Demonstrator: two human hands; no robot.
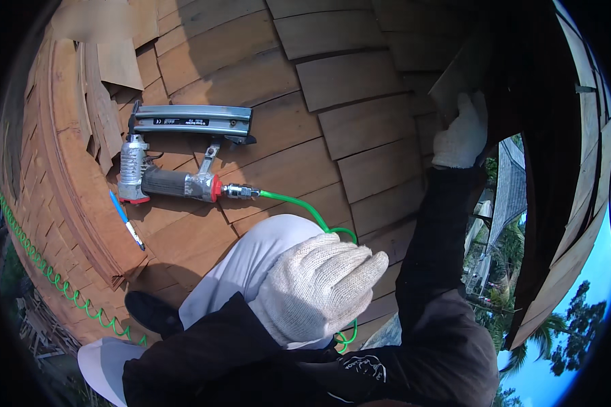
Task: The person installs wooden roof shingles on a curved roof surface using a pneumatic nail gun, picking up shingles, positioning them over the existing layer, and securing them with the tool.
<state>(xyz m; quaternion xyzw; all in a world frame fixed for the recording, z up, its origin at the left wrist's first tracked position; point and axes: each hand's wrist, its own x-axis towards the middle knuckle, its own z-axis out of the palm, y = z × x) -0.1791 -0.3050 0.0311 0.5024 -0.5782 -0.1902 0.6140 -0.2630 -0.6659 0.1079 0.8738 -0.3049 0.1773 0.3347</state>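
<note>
My left hand [319, 288], in a white knit glove, is in front of my raised knee with its fingers curled together. Its palm side is hidden, so I cannot see what it holds, if anything. Out to the far right, my right hand [461, 136], gloved the same way, grips a wooden shingle [460, 78] by its near end, in deep shade beside a dark upright surface. A silver and grey pneumatic nailer [190, 122] lies on its side on the shingled roof, left of centre. From its fitting a green air hose [295, 200] runs behind my left hand.
Overlapping wooden shingles [359, 122] cover the sloping roof. A blue and white pen [127, 220] lies by a long raised wooden ridge [78, 176] at the left. Loose shingles [98, 102] lean farther up. A coiled green hose [61, 281] hangs along the left. Trees and sky show past the right edge.
</note>
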